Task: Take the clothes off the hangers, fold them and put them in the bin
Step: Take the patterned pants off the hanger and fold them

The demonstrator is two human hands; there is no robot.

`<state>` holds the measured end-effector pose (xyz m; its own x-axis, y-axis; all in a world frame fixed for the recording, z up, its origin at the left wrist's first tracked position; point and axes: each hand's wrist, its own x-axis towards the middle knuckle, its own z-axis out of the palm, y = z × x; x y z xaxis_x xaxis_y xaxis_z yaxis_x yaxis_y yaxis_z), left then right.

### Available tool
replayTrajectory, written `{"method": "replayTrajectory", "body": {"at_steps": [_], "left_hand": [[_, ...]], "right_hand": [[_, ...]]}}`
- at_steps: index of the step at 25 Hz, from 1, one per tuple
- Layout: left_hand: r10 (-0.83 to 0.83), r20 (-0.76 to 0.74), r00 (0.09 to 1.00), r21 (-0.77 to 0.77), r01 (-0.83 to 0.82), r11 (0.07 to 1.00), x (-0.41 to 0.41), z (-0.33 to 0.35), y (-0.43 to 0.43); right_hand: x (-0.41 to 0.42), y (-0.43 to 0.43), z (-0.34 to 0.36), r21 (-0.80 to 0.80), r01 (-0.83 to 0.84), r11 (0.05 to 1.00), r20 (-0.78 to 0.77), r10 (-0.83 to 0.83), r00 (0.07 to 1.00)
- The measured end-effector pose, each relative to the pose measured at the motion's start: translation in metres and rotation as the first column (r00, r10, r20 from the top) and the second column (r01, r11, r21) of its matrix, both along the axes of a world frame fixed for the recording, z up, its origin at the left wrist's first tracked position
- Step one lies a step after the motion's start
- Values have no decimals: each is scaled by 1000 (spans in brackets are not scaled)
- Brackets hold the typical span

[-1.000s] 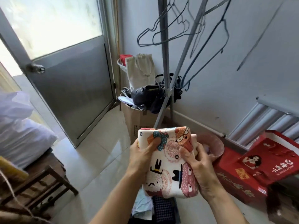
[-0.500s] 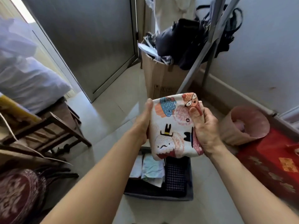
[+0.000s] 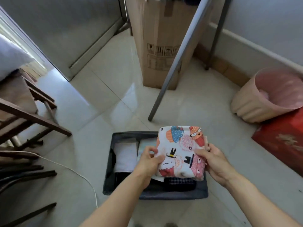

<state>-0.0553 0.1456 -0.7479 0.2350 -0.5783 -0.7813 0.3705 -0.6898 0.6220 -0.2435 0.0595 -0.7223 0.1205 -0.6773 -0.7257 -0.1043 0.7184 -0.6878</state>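
The folded garment (image 3: 181,151) is off its hanger and folded, so for this piece only the placing looks to be left. The person holds it in the air above the right half of the bin (image 3: 108,163), its far edge reaching past the bin's far right corner. It is not yet resting on anything inside.

The bin stands on the floor (image 3: 98,112) and already holds several folded pieces. A white one (image 3: 125,157) lies along the left wall, a pale green one (image 3: 144,145) lies beside it toward the far edge, and a dark checked one (image 3: 179,183) lies by the near edge. The top of the rack is out of view, so it cannot be told whether more clothes wait on hangers; only a rack leg (image 3: 173,68) shows.

The left hand (image 3: 148,163) grips the garment's near left edge, thumb on top and fingers curled beneath. The right hand (image 3: 213,163) grips the near right edge the same way.

The garment is white cloth printed with cartoon cupcakes, round-eyed creatures and small black hats in orange, blue, pink and red. It is folded into a compact, nearly square packet several layers thick. The corners are rounded, and a little cloth sticks out at the far right side. It looks soft and likely to slump if one hand lets go.
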Motion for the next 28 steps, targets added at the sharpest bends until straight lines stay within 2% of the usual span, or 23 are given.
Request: {"method": "replayTrajectory", "body": {"at_steps": [6, 8, 12, 15, 18, 19, 21, 23, 28], "left_hand": [[-46, -26, 999, 144, 49, 988, -42, -109, -4], [-51, -55, 997, 155, 59, 986, -48, -133, -10], [17, -211, 977, 213, 29, 977, -59, -176, -23], [-166, -178, 970, 197, 201, 959, -71, -197, -21], [-291, -81, 953, 127, 300, 946, -77, -197, -16], [-345, -25, 938, 84, 345, 935, -76, -202, -15], [-446, 55, 894, 22, 445, 895, -75, -214, -17], [-502, 37, 864, 24, 501, 865, -75, -220, -22], [-446, -85, 891, 79, 453, 888, -70, -203, -38]], "right_hand": [[-28, 0, -101, 66, 16, 998, -166, -5, 986], [-33, -10, -127, 37, -14, 999, -224, 22, 974], [-28, -28, -176, -84, -148, 985, -356, 109, 928], [-18, -39, -209, -131, -251, 959, -432, 173, 885], [-20, -46, -234, -36, -263, 964, -458, 218, 862], [-20, -48, -246, -3, -265, 964, -489, 230, 841], [-18, -50, -264, 82, -306, 948, -615, 290, 734], [-12, -48, -268, 148, -331, 932, -721, 331, 609], [-6, -29, -255, 127, -343, 931, -779, 308, 547]]}}
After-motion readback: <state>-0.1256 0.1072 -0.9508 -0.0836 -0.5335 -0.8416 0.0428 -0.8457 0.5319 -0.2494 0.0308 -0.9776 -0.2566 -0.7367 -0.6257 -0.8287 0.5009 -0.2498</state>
